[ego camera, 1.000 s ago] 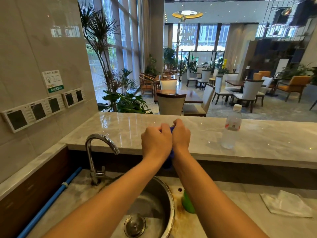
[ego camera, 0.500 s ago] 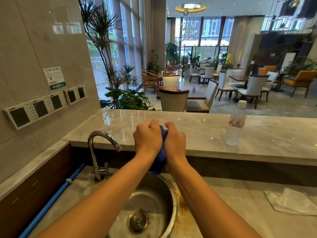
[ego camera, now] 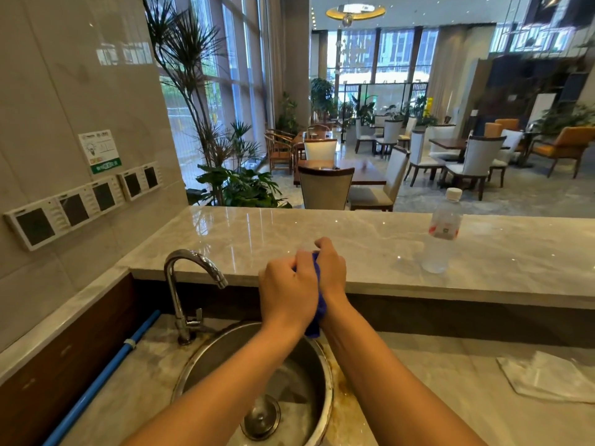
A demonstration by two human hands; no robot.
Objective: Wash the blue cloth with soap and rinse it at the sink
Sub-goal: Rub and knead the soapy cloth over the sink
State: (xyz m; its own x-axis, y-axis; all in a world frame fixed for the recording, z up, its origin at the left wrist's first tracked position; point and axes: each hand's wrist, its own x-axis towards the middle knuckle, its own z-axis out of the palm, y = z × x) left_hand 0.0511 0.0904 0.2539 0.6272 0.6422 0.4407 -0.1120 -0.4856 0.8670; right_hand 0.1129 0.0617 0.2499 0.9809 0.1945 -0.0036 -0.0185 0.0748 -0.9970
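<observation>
Both the left hand [ego camera: 287, 286] and the right hand [ego camera: 331, 272] close their grip tight around the bunched blue cloth [ego camera: 318, 304], pressed between them above the round steel sink [ego camera: 323, 368], likely so wrung water falls into the basin below.

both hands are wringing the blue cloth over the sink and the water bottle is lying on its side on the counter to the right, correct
Not quite. The head view shows the water bottle standing upright on the counter, not lying on its side. The rest holds: the left hand and right hand both grip the blue cloth over the sink, bottle to the right.
</observation>
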